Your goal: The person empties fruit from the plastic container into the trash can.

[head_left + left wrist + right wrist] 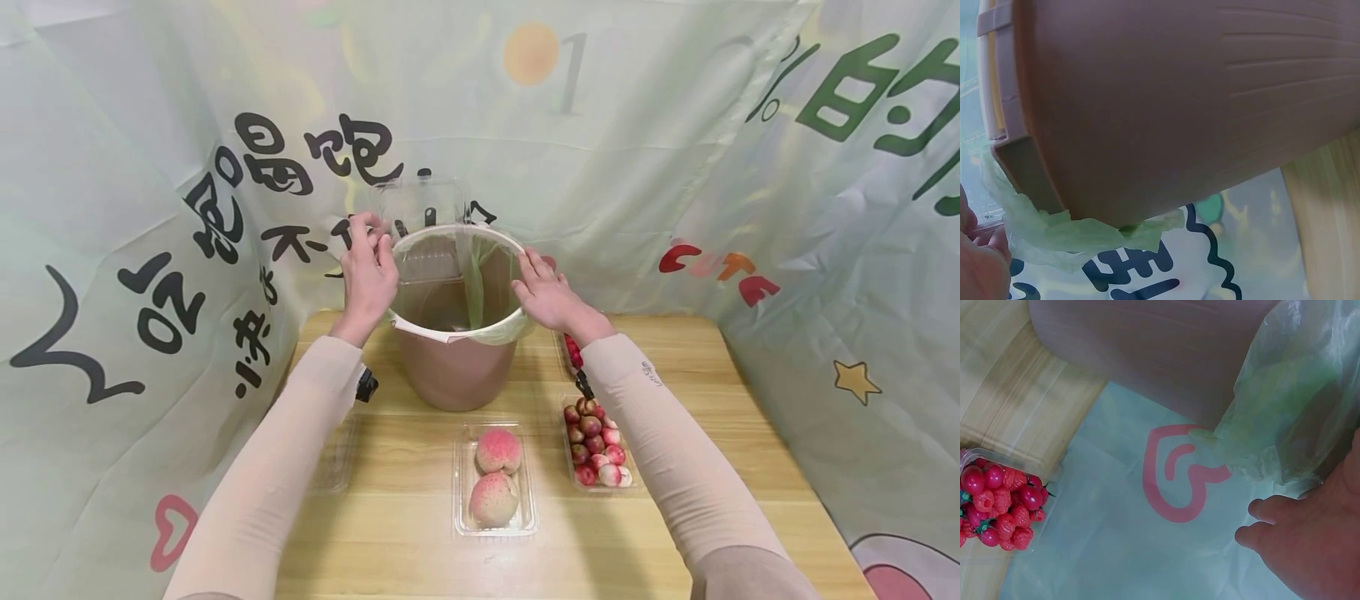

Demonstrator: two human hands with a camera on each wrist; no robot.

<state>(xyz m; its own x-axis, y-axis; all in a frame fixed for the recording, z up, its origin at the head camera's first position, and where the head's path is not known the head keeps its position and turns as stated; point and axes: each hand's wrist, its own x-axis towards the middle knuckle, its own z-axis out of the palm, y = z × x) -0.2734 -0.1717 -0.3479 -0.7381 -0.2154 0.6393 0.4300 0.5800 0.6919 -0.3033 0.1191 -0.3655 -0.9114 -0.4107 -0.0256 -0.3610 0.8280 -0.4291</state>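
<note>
A brownish-pink trash bin (457,371) with a pale rim stands on the table, lined with a thin green plastic bag (476,287). At the left of its rim, my left hand (367,279) pinches a clear plastic container (423,204), which overlaps the bin's mouth. In the left wrist view, the fingers (999,240) meet the container's edge beside the bag. My right hand (551,296) rests at the rim's right side with its fingers extended. The bag hangs over the outside there, next to the hand in the right wrist view.
In front of the bin, two peaches (498,452) lie in a clear tray. To their right is a box of small red and dark fruits (592,442); behind it, raspberries and cherry tomatoes (1004,503). Another clear container (333,458) sits by the left forearm. Printed cloth (645,192) encloses the table.
</note>
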